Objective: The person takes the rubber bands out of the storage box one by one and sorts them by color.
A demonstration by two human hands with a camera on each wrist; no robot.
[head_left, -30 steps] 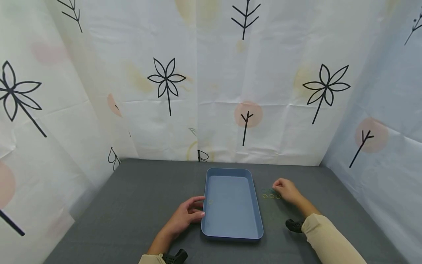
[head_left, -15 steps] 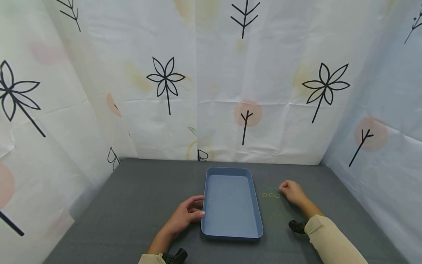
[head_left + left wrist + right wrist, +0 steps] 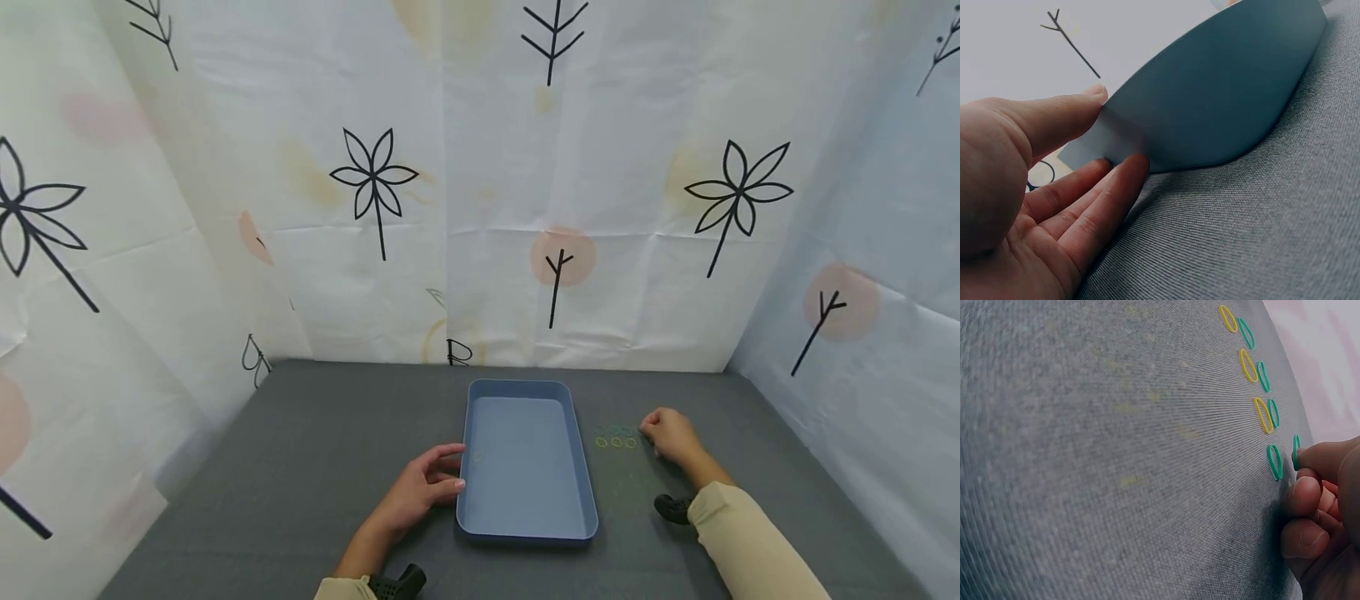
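A blue rectangular tray (image 3: 528, 467) lies on the dark grey table. My left hand (image 3: 422, 490) is at its left side; in the left wrist view the thumb (image 3: 1066, 119) touches the rim and the extended fingers (image 3: 1107, 206) rest against the outer wall. Right of the tray, my right hand (image 3: 671, 435) pinches a green rubber band (image 3: 1296, 452) between thumb and index finger, close to the cloth. Beside it lie another green rubber band (image 3: 1274, 462) and two short rows of yellow rubber bands (image 3: 1247, 365) and green rubber bands (image 3: 1264, 376). A faint yellowish ring (image 3: 478, 457) shows inside the tray.
Grey cloth (image 3: 360, 417) covers the table. White patterned sheets (image 3: 495, 183) hang behind and along both sides. A dark wrist device (image 3: 673, 508) sits at the right sleeve, and a similar device (image 3: 399, 582) at the left.
My right hand has shifted a little to the right along the rubber bands, uncovering more of the green ones. The left hand and the tray stay in place.
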